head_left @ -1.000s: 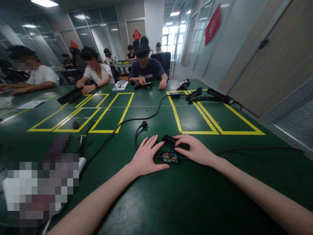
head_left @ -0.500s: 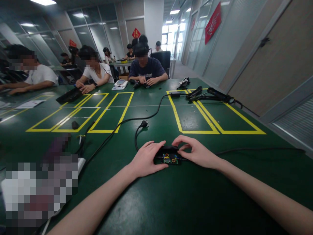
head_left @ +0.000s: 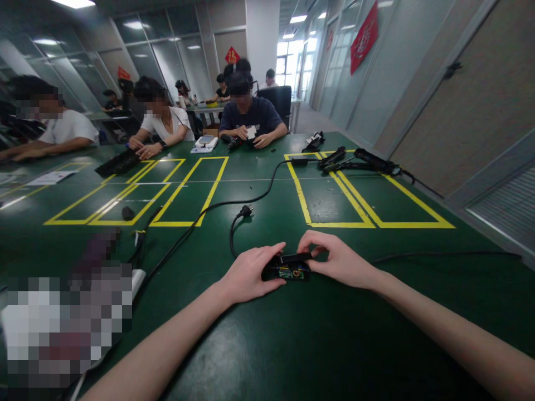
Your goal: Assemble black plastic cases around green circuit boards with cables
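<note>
A small black case with a green circuit board [head_left: 291,273] in it lies on the table in front of me; yellow-ringed parts show on the board. Above its far side tilts a black cover [head_left: 295,258], partly over the board. My left hand [head_left: 254,274] grips the case's left end, thumb at the near edge and fingers at the far side. My right hand [head_left: 328,252] pinches the cover's right end between thumb and fingers. From behind my left hand a black cord curves up to a plug [head_left: 246,211]. Another cord [head_left: 443,255] runs off to the right.
Yellow tape rectangles [head_left: 340,226] mark the green table [head_left: 259,345]. A long cable [head_left: 225,204] crosses it to a black adapter [head_left: 299,161]. Dark tool-like parts [head_left: 355,161] lie at the far right. Several people sit across, one holding a white piece [head_left: 251,132].
The cover has tipped toward me, hiding more of the board, with my right hand on its end. My left hand barely moved. A person across has lifted a white piece.
</note>
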The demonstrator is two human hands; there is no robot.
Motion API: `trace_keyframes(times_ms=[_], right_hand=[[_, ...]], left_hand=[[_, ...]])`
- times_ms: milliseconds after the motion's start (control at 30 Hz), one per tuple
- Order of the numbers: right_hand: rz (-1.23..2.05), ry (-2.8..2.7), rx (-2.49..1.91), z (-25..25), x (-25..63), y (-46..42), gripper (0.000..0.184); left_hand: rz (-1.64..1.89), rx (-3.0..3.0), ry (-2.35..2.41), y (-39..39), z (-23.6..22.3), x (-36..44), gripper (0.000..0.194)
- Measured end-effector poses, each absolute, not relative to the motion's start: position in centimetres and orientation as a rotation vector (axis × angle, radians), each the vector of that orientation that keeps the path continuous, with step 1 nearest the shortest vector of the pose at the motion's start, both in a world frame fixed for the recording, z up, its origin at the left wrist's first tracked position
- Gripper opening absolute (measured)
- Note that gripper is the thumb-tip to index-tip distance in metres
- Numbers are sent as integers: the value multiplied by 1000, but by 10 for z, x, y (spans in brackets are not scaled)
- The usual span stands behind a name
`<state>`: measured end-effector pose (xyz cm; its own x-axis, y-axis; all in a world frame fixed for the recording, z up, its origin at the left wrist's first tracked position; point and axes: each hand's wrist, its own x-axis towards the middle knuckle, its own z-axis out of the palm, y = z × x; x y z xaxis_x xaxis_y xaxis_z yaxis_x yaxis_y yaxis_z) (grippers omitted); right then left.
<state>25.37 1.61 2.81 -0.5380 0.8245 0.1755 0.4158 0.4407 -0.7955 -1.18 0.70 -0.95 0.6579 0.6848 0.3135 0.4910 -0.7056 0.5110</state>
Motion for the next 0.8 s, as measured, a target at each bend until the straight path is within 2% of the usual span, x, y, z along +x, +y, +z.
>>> trace_keyframes(times_ms=[100,333,500,800], right_hand=[[949,-2181,-1006,29,254,15,5],[811,-2407,-892,28,253,11,31],[772,-2326,-961,25,252,10,28],[751,-2254,-1095,18,247,8,36]], left_hand=[[703,2505,910,7,-9,-12,74],[676,2558,927,8,-6,-9,55],[701,2561,957,8,-5,-9,53],[685,2542,993,8,-2,-7,50]])
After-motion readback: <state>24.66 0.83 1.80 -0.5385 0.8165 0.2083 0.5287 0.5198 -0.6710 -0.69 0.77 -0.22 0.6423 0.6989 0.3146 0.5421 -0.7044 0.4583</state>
